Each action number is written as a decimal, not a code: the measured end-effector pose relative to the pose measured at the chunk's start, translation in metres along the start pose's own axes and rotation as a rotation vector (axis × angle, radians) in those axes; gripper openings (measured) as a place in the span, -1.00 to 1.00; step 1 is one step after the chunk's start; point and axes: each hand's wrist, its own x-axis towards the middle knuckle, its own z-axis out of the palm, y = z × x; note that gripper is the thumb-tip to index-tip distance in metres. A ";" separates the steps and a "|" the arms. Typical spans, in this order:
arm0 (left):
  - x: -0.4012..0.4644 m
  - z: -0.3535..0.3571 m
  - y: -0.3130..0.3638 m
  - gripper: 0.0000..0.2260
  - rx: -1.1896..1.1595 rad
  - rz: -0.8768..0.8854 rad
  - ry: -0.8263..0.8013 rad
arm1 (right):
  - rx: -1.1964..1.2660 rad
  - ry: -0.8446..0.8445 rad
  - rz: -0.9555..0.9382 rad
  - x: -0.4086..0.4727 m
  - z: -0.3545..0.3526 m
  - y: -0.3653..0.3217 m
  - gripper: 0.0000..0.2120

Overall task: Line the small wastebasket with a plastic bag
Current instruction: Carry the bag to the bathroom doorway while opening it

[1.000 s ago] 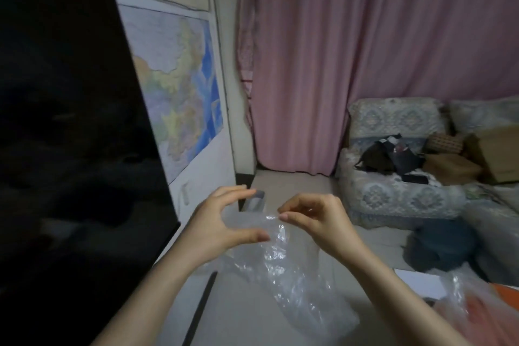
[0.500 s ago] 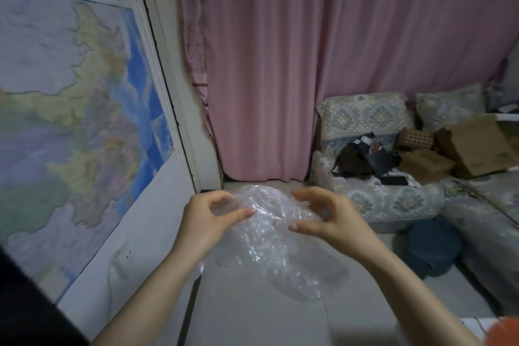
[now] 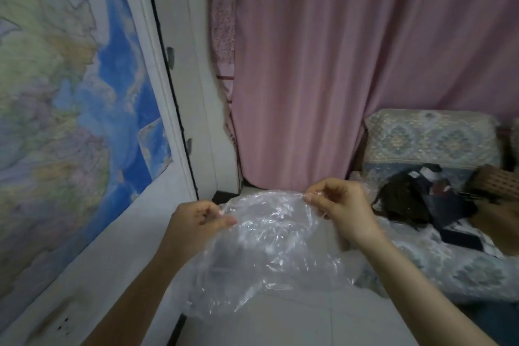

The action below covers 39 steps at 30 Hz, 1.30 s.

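A clear, crinkled plastic bag (image 3: 269, 250) hangs in the air in front of me, held by its top edge. My left hand (image 3: 196, 222) pinches the bag's left rim between thumb and fingers. My right hand (image 3: 339, 205) pinches the right rim, a little higher. The bag's mouth is spread between the two hands and its body sags down toward the floor. No wastebasket is in view.
A wall map (image 3: 70, 109) covers the wall on the left. A pink curtain (image 3: 351, 64) hangs ahead. A patterned sofa (image 3: 429, 140) at the right carries a dark bag (image 3: 407, 199) and other things. Pale floor (image 3: 280, 323) lies below.
My view has swung right and nearer the curtain; the dark screen at the left is gone from sight. My hands have drawn apart, spreading the bag's mouth wider.
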 end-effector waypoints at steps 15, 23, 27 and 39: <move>0.283 0.059 -0.021 -0.55 0.030 0.068 -0.173 | 0.042 -0.197 -0.132 0.270 0.089 0.060 -0.87; 0.382 0.045 -0.069 -0.90 -0.047 -0.004 0.106 | 0.075 -0.687 0.013 0.388 0.099 0.117 -0.51; 0.404 0.030 -0.114 -0.91 -0.067 -0.165 0.382 | -0.055 -1.034 0.015 0.452 0.122 0.150 -0.41; 0.378 0.052 -0.175 -0.83 -0.253 -0.598 1.047 | 0.122 -1.223 -0.255 0.567 0.274 0.210 -0.85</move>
